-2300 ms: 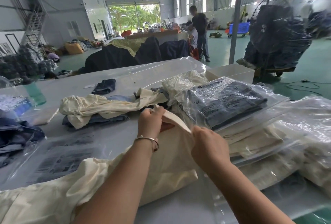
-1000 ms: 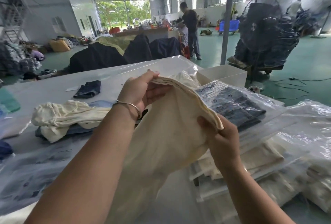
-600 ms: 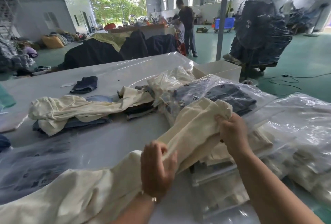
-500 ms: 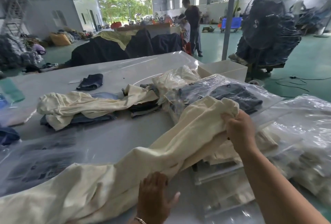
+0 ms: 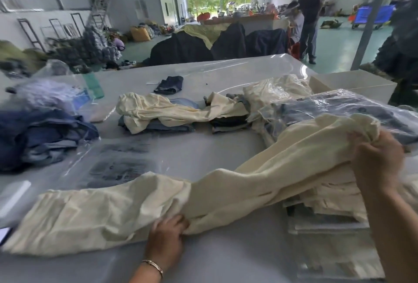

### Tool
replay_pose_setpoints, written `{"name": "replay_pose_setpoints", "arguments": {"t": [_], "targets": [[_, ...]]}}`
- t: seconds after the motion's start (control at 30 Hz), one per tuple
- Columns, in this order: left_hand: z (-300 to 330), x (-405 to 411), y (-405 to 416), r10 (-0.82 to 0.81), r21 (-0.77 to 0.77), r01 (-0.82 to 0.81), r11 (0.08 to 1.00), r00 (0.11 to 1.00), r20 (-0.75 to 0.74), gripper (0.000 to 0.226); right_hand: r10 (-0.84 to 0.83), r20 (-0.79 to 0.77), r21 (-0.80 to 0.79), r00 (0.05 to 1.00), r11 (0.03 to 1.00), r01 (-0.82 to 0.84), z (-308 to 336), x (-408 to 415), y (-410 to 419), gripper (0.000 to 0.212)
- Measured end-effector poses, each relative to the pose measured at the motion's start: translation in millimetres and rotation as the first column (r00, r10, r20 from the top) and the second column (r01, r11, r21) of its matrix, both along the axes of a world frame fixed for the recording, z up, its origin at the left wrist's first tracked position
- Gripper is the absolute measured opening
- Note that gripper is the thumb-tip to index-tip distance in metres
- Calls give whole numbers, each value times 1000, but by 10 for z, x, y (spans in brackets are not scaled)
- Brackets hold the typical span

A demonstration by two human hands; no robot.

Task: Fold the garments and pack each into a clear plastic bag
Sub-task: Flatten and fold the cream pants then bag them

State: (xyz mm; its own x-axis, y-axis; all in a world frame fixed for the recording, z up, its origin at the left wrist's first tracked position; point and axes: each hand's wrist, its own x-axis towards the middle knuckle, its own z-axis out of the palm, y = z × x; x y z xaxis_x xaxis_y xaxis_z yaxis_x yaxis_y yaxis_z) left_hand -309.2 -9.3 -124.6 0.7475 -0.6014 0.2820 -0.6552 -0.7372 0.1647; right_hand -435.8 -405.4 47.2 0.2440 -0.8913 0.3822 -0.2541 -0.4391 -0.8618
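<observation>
A: Why is the cream garment [image 5: 226, 181] stretched across the tabletop [image 5: 214, 154] like that?

B: To flatten it for folding, I think. The left hand [image 5: 168, 235] pinches its near edge down low, fingers curled into the cloth, while the right hand [image 5: 376, 158] grips the bunched end, raised over the stack of bagged garments [image 5: 328, 203]

A: So nothing is bagged from this one yet?

B: No, it lies unfolded, its left part flat, its right part draped on that stack

A: And what differs from half a second ago?

B: The left hand, then spread open against the cloth, now clutches it; the right hand holds as before
</observation>
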Motion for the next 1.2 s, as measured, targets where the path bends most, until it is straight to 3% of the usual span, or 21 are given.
{"name": "replay_pose_setpoints", "arguments": {"t": [0.1,0.17,0.27,0.37,0.47,0.53,0.6,0.7,0.87,0.97,1.2], "targets": [[62,74,189,22,-159,-49,986,985,-169,22,38,-20,-34,999,999,-38,12,161,202,21],[154,195,344,142,-216,-181,959,972,-185,28,176,-37,-77,984,981,-178,47,317,459,13],[308,487,610,309,-153,-329,932,940,-145,45,398,-183,-114,899,899,-422,69,556,916,6],[314,798,854,428,42,-432,901,866,-258,48,509,-320,-118,799,816,-566,12,772,1381,13],[165,975,998,298,13,-333,943,824,-483,31,508,-458,-192,729,745,-639,-206,1011,1883,10],[68,1032,1084,197,-39,-246,969,854,-481,22,487,-600,-178,635,692,-699,-485,1162,2221,12],[-12,1129,1219,229,-51,-268,962,896,-381,20,458,-755,-104,469,624,-775,-857,1279,2478,23],[-23,1333,1504,387,68,-383,921,885,-257,49,414,-871,15,267,564,-826,-1322,1345,2645,56],[31,1655,1993,485,169,-458,873,850,-205,77,415,-873,42,256,586,-809,-1558,1380,2653,92],[62,1807,2028,467,280,-401,872,853,-233,93,446,-849,68,284,624,-778,-1568,1452,2678,108],[180,1989,1379,343,283,-238,929,840,-419,107,516,-802,88,302,602,-794,-1570,1531,2665,108]]}}
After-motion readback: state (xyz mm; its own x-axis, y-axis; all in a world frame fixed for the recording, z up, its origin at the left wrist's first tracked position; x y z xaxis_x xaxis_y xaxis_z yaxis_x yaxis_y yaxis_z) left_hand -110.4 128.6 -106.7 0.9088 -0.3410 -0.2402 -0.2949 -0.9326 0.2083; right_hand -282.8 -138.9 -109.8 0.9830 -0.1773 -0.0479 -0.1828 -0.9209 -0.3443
